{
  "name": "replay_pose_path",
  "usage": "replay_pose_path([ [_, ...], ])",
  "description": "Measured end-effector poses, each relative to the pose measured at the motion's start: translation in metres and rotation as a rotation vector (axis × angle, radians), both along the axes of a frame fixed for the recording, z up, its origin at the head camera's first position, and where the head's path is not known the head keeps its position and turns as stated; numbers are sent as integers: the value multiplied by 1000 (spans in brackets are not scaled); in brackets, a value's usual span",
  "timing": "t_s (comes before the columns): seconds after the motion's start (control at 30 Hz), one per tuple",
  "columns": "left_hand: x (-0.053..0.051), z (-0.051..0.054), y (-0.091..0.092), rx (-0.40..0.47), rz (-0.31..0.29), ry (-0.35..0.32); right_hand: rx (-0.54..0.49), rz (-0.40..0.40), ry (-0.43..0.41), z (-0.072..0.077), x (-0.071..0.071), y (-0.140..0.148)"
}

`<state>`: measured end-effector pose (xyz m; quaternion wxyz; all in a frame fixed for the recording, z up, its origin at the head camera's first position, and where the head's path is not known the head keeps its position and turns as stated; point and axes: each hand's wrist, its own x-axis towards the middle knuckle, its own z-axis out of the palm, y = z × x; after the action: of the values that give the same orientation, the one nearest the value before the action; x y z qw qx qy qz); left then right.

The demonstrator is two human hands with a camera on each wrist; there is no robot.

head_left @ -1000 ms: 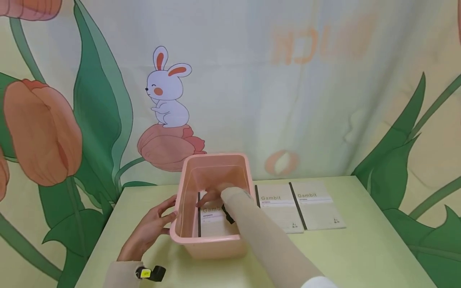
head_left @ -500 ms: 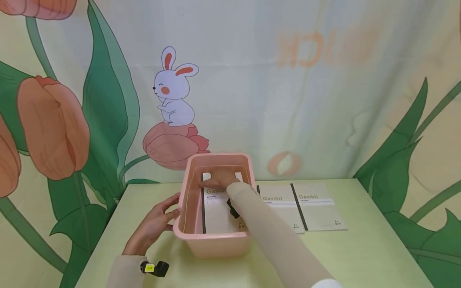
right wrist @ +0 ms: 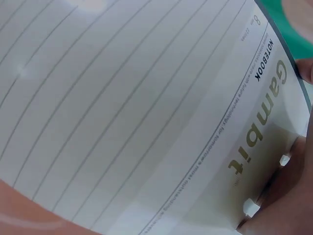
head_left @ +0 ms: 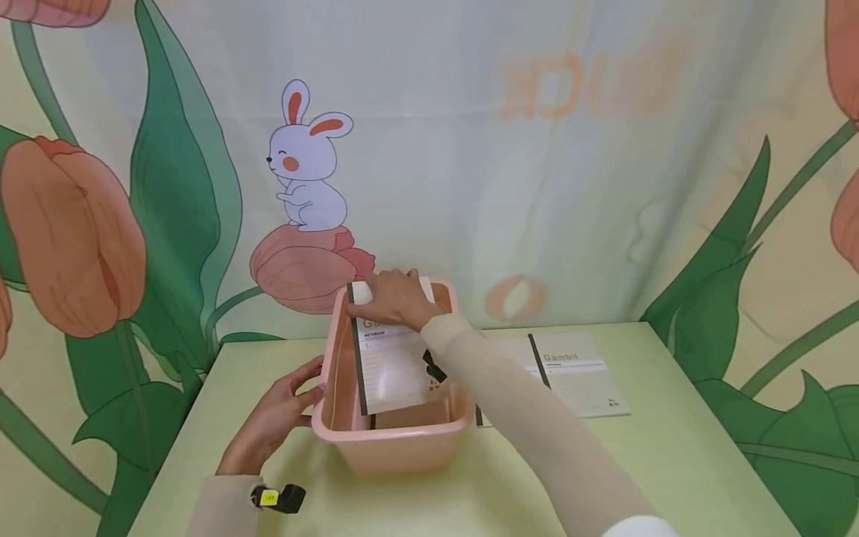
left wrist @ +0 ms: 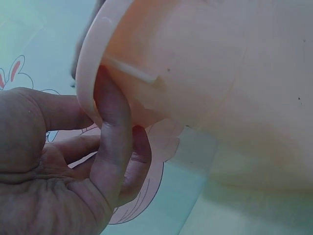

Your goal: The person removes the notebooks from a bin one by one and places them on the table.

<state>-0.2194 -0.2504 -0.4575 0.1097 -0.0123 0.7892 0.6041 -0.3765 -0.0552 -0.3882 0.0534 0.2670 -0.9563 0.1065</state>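
Note:
A deep pink plastic bin stands on the table. My left hand grips its left rim; in the left wrist view the thumb and fingers pinch the bin's edge. My right hand holds a white Gambit notebook with a dark spine by its top edge. Tilted, the notebook is partly raised above the bin's far end, its lower edge still inside. Below it, a shaded flat thing with a dark edge shows on the bin's floor. The right wrist view shows the notebook's printed cover close up.
Right of the bin, two more Gambit notebooks lie side by side on the pale green table; the right one shows best, the other is partly behind my right sleeve. A patterned curtain hangs behind the table.
My right hand was down inside the bin over the notebook; it has risen toward the far rim with the notebook in its grip. My left hand keeps hold of the bin's rim.

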Motion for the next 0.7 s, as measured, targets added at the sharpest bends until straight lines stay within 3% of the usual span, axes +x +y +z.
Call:
replay_pose_path([
  [0.4,-1,1,1,-10,10,-26,-44,38,201,64,25,17],
  [0.7,1,2,3,-3,16,-15,-239,70,317,100,47,56],
])
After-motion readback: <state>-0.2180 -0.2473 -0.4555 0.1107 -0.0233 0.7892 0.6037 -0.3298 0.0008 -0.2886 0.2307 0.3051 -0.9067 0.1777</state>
